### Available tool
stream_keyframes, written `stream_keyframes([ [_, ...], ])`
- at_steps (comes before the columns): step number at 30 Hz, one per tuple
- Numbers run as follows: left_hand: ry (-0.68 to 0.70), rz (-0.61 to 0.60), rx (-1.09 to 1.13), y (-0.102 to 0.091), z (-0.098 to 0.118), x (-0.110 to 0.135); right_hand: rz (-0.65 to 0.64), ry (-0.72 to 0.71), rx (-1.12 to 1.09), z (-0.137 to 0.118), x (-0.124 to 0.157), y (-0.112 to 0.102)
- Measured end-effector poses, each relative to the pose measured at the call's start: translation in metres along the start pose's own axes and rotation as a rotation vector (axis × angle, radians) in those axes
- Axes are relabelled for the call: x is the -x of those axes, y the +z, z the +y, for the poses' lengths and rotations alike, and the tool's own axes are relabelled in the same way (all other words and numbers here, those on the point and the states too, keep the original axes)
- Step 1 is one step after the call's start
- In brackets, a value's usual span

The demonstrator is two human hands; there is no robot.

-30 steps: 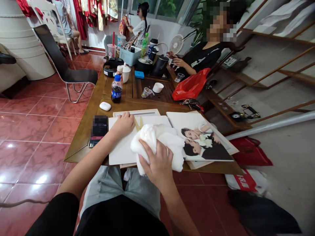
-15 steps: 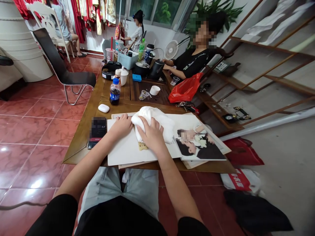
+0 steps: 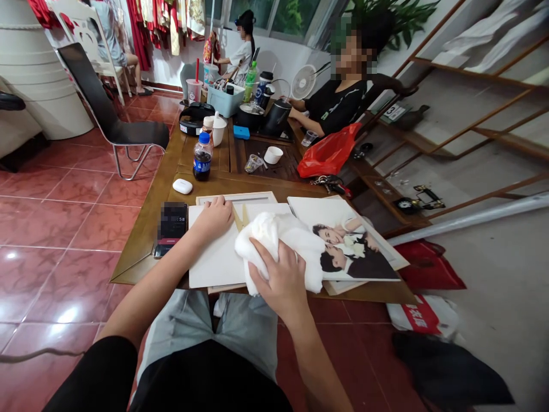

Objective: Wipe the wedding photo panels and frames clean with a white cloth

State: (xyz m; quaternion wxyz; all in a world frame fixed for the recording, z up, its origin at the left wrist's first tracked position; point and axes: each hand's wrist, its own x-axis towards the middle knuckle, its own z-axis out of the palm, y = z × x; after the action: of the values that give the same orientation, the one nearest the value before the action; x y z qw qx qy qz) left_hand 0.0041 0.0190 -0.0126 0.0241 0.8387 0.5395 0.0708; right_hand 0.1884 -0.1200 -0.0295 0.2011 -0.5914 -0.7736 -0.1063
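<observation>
My right hand (image 3: pixel 281 280) is closed around a bunched white cloth (image 3: pixel 306 246), which rests on a white board (image 3: pixel 217 263) at the near edge of the table. Part of the cloth spreads rightward to the edge of a printed photo panel (image 3: pixel 369 266) of a couple. My left hand (image 3: pixel 218 217) lies on the upper left part of the board, fingers stretched out and holding nothing. Just right of its fingertips shows a yellowish shape (image 3: pixel 241 218) on the board, partly covered by the cloth.
A phone (image 3: pixel 170 229), a white earbud case (image 3: pixel 182 186) and a cola bottle (image 3: pixel 202 157) stand on the table's left. Farther back are a white cup (image 3: pixel 273 154), a red plastic bag (image 3: pixel 328 151) and keys (image 3: pixel 328 182). A person in black (image 3: pixel 338 109) sits at the far right.
My right hand has drawn the cloth toward me and slightly right. More of the yellowish shape near the board's top now shows. My left hand has stayed almost where it was.
</observation>
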Motion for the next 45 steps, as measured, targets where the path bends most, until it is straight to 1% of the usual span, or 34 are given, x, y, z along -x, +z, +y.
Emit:
stream_keyframes([
  [3, -0.001, 0.005, -0.011, 0.002, 0.0, -0.001, 0.05, -0.003, 0.005, -0.001, 0.007, 0.0],
  [7, 0.0, -0.006, -0.021, 0.0, 0.0, 0.0, 0.04, -0.045, -0.024, -0.01, 0.007, 0.0],
  [10, 0.008, -0.026, -0.016, -0.003, 0.001, 0.001, 0.021, -0.118, -0.066, -0.027, 0.008, 0.001],
  [15, -0.01, -0.094, 0.002, -0.005, -0.001, -0.003, 0.01, -0.231, -0.148, -0.063, 0.013, 0.002],
  [18, -0.014, -0.095, 0.019, -0.003, -0.004, -0.005, 0.018, -0.236, -0.169, -0.069, 0.014, 0.003],
  [21, -0.001, -0.074, 0.014, 0.0, -0.006, -0.003, 0.014, -0.218, -0.172, -0.059, 0.013, 0.003],
  [27, 0.013, -0.013, -0.005, 0.001, -0.007, 0.002, 0.031, -0.11, -0.117, -0.023, 0.017, 0.0],
  [33, -0.005, -0.013, -0.001, -0.002, -0.001, -0.001, 0.086, -0.014, -0.033, 0.021, 0.031, -0.004],
  [36, -0.004, -0.021, 0.003, -0.003, 0.0, -0.001, 0.064, 0.02, 0.007, 0.036, 0.032, -0.005],
  [40, -0.002, -0.025, 0.005, -0.004, 0.0, -0.001, -0.024, 0.028, 0.02, 0.041, 0.019, -0.006],
  [45, 0.006, -0.014, 0.0, -0.003, -0.001, -0.001, -0.107, 0.06, 0.007, 0.042, -0.02, 0.003],
])
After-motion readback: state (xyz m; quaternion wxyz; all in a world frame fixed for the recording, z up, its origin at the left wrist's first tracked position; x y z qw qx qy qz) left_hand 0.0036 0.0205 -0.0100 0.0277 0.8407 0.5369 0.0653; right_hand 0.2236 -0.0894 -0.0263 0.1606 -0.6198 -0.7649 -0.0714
